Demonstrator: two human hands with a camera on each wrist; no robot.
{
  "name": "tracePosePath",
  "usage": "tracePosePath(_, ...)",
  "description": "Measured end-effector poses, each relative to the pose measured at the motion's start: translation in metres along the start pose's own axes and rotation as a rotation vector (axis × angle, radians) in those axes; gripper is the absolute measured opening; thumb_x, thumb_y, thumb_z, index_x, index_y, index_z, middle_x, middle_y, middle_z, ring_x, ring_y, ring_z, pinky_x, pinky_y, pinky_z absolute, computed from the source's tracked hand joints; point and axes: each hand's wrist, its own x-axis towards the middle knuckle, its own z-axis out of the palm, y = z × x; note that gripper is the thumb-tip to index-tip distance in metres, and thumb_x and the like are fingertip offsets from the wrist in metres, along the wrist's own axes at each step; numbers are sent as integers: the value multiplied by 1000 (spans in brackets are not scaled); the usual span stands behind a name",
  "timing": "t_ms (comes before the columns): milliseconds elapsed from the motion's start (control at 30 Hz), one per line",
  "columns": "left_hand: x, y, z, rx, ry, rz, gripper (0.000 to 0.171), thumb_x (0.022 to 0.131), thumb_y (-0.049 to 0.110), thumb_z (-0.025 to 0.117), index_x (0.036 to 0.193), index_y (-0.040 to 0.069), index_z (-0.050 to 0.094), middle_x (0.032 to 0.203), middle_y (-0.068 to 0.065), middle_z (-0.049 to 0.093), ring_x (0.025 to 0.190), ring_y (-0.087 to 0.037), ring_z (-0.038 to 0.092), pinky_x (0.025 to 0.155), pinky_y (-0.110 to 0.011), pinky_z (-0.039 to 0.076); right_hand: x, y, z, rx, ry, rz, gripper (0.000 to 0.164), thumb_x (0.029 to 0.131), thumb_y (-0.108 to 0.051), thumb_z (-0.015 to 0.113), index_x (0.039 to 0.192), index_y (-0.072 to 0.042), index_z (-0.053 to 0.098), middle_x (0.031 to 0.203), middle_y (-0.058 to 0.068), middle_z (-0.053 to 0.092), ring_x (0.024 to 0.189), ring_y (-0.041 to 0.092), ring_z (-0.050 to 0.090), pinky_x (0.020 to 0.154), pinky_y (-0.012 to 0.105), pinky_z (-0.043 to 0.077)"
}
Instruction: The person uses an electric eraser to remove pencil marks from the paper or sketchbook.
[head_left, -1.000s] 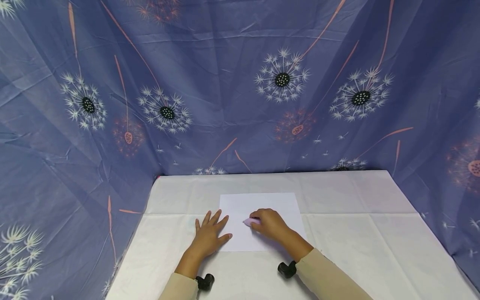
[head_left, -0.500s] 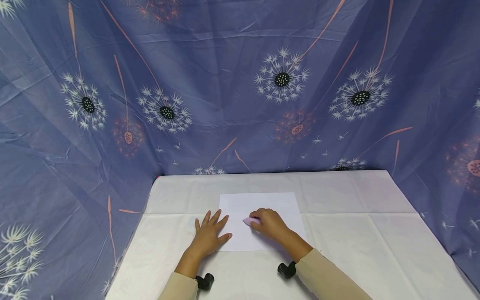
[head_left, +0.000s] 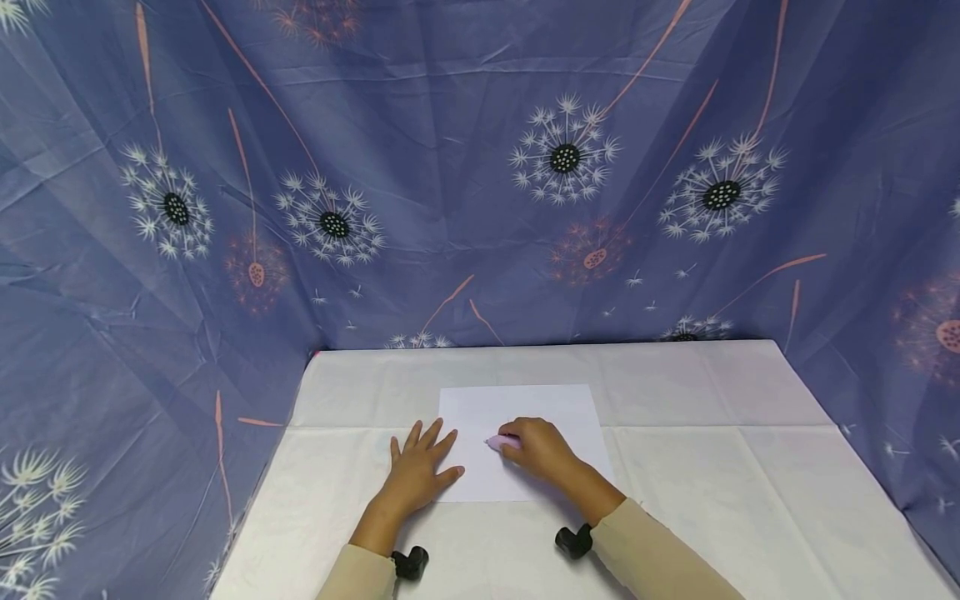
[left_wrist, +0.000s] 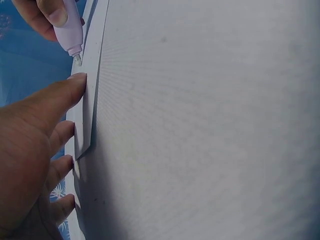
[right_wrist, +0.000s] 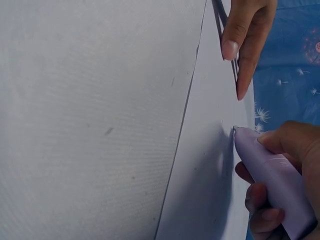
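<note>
lilac tool (right_wrist: 276, 181) well within paper (head_left: 517, 406) edges

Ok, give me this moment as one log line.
left hand: spread over left edge of white paper | right hand: grips lilac pen-like tool | tool tip: contact unclear | white paper: on white tabletop

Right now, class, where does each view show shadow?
Head view: faint shadow by the right hand on the white paper; left wrist view: soft shadow on the white cloth near the left hand; right wrist view: broad shadow across the paper beside the lavender tool.
</note>
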Motion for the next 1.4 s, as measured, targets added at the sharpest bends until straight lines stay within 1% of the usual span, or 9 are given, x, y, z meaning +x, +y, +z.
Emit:
tracePosePath(100, 0, 0, 0, -3, 3, 1, 64, 93, 47, 68, 148, 18, 53, 163, -14, 37, 153, -49, 21, 111, -83, 9, 1, 0, 1, -1, 4, 19, 15, 85, -17, 78, 100, -13, 79, 96, 2, 77, 87, 16, 71, 79, 36, 57)
tracePosePath(200, -1, 1, 0, -11, 11, 8, 64, 93, 46, 68, 147, 16, 54, 162, -15, 38, 152, -51, 23, 110, -84, 10, 1, 2, 2, -4, 28, 13, 14, 84, -16, 78, 98, -13, 79, 93, 1, 77, 83, 15, 69, 76, 36, 56)
tracePosePath(333, -1, 1, 0, -13, 13, 7, 64, 93, 46, 68, 147, 16, 54, 162, -15, 38, 152, -51, 23, 110, -84, 10, 0, 3, 3, -15, 58, -26, 13, 82, -13, 79, 95, -11, 78, 90, 2, 76, 79, 15, 68, 73, 35, 55)
tracePosePath(567, 0, 1, -2, -3, 1, -2, 65, 93, 48, 68, 148, 18, 53, 163, -14, 37, 153, -50, 21, 111, -83, 9, -1, 3, 1, 11, 10, 29, 14, 86, -17, 78, 99, -13, 79, 95, 2, 77, 86, 17, 71, 79, 37, 56)
tracePosePath(733, 0, 1, -1, -8, 5, -6, 64, 93, 49, 67, 148, 18, 54, 163, -13, 37, 153, -49, 21, 111, -83, 9, -2, 3, 2, 26, 25, 52, 14, 86, -16, 78, 99, -13, 79, 98, 1, 78, 90, 18, 72, 82, 39, 57)
tracePosePath(867, 0, 1, 0, -9, 6, -5, 64, 93, 49, 67, 148, 18, 54, 163, -13, 37, 153, -49, 22, 111, -83, 9, -2, 3, 2, 43, 34, 58, 14, 85, -15, 79, 99, -14, 79, 98, 1, 78, 90, 17, 72, 82, 38, 57)
tracePosePath(1100, 0, 2, -1, 1, 4, 2, 64, 94, 48, 67, 148, 18, 53, 163, -14, 37, 153, -50, 22, 111, -83, 10, -2, 3, 4, 50, 22, 72, 15, 84, -17, 79, 99, -14, 79, 101, 1, 78, 92, 17, 72, 83, 38, 57)
tracePosePath(1267, -2, 3, -2, -8, 4, 2, 64, 93, 47, 68, 147, 16, 54, 162, -15, 38, 152, -50, 23, 111, -83, 10, -2, 6, 4, 40, 38, 115, 14, 83, -16, 80, 97, -16, 77, 98, 0, 77, 87, 16, 70, 80, 37, 56)
tracePosePath(1400, -1, 3, -2, -7, 3, 0, 64, 93, 47, 68, 147, 16, 54, 162, -15, 38, 152, -50, 23, 111, -83, 10, -2, 7, 4, 30, 54, 113, 13, 83, -16, 80, 95, -17, 77, 95, 0, 77, 83, 13, 67, 76, 35, 55)
